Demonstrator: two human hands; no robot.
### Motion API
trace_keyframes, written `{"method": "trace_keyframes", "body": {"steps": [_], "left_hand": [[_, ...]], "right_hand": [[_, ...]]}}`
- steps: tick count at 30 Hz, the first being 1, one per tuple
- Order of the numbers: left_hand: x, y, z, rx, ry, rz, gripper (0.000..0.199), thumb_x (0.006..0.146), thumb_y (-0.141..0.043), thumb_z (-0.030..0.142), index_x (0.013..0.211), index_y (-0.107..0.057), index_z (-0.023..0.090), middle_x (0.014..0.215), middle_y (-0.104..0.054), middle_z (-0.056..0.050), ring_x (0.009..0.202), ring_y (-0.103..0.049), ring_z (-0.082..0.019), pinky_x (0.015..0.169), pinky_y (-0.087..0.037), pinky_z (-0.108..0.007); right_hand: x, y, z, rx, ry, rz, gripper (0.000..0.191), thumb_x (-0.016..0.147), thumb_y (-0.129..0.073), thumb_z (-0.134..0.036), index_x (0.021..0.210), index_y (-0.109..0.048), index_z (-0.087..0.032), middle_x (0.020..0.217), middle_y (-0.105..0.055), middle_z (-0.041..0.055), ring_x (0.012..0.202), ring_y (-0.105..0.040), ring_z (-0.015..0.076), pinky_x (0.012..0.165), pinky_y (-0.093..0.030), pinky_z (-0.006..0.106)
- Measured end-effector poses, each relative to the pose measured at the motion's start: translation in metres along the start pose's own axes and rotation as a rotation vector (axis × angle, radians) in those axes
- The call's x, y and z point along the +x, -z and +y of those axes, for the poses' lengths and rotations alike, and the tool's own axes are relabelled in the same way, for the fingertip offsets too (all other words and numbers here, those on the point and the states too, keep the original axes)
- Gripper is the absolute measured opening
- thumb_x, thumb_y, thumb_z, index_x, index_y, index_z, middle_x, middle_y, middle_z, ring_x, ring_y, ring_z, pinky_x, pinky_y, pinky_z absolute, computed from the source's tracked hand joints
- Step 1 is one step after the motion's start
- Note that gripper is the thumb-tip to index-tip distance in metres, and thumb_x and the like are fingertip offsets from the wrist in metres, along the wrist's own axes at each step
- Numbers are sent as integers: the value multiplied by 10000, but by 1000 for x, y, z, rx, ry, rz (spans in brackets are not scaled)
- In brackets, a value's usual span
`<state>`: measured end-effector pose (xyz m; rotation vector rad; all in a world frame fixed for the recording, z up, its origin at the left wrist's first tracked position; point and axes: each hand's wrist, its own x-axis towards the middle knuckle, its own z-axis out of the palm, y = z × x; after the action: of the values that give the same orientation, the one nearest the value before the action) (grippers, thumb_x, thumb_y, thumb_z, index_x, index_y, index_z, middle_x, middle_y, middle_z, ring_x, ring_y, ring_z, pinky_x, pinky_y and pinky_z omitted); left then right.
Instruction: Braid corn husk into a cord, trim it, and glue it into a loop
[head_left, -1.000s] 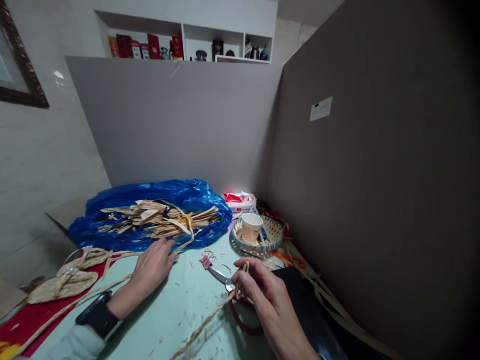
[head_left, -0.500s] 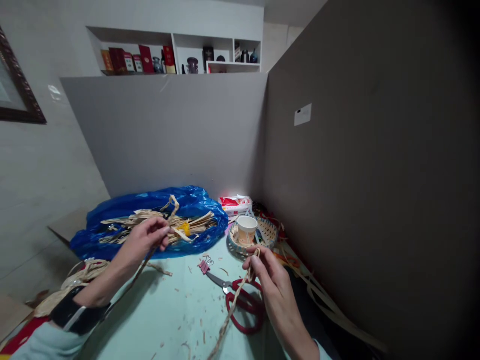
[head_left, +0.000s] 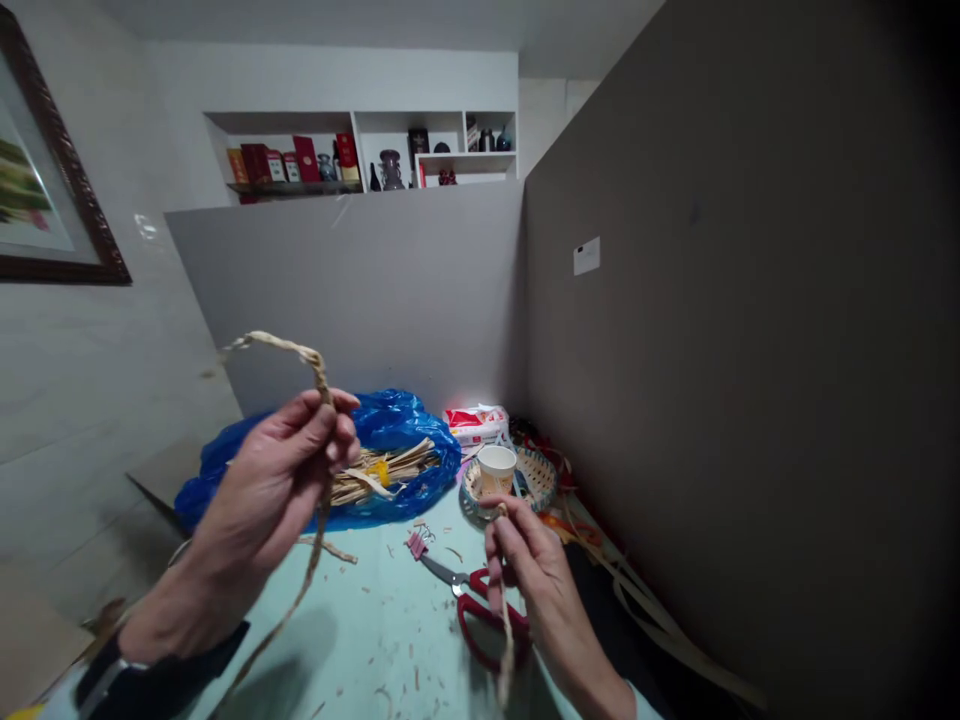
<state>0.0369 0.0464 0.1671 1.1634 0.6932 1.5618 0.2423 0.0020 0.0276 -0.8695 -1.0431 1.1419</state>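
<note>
My left hand, raised at the left, pinches a twisted straw cord. One end of the cord arches up and leftward above the fingers; the rest trails down below the hand toward the table. Over the scissors, my right hand is closed on a straw cord that hangs down from its fingertips. Whether both cords are one piece cannot be seen. Red-handled scissors lie on the table, partly covered by my right hand, their blades pointing to a pink binder clip.
Behind my left hand, a blue plastic bag holds a bundle of dry straw. A paper cup stands in a woven basket. Straw scraps litter the pale green table. Grey partitions rise behind and to the right.
My left hand has come up and nearer with its cord, whose end now arches leftward. My right hand stays about in place, its cord now hanging straighter. The view has tilted up.
</note>
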Motion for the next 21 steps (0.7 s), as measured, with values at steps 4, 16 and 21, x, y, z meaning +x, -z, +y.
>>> {"method": "trace_keyframes", "body": {"steps": [4,16,21], "left_hand": [[-35,-24,-41,-46,88,-99,244,723,-895,272,882,-759,147,597,-642,33,525,-508,-62,531,-475,-142],[-45,-30,-66,-101,215,-122,274,840,-783,411,928,-750,154,659,-641,10,644,-546,-114,615,-481,-200],[-23,-12,-66,-109,194,-121,185,949,-665,325,951,-705,144,692,-636,35,605,-599,-124,592,-523,-268]], "right_hand": [[-11,-16,-10,28,-38,-170,324,880,-719,-438,1104,-675,-207,780,-543,-25,606,-428,95,520,-361,184],[-10,-17,7,-280,39,-350,381,946,-571,-455,687,-579,-176,546,-494,-42,541,-421,107,580,-330,229],[-22,-21,31,-524,7,-177,337,949,-588,-454,723,-683,-223,619,-614,4,690,-561,193,687,-387,277]]}}
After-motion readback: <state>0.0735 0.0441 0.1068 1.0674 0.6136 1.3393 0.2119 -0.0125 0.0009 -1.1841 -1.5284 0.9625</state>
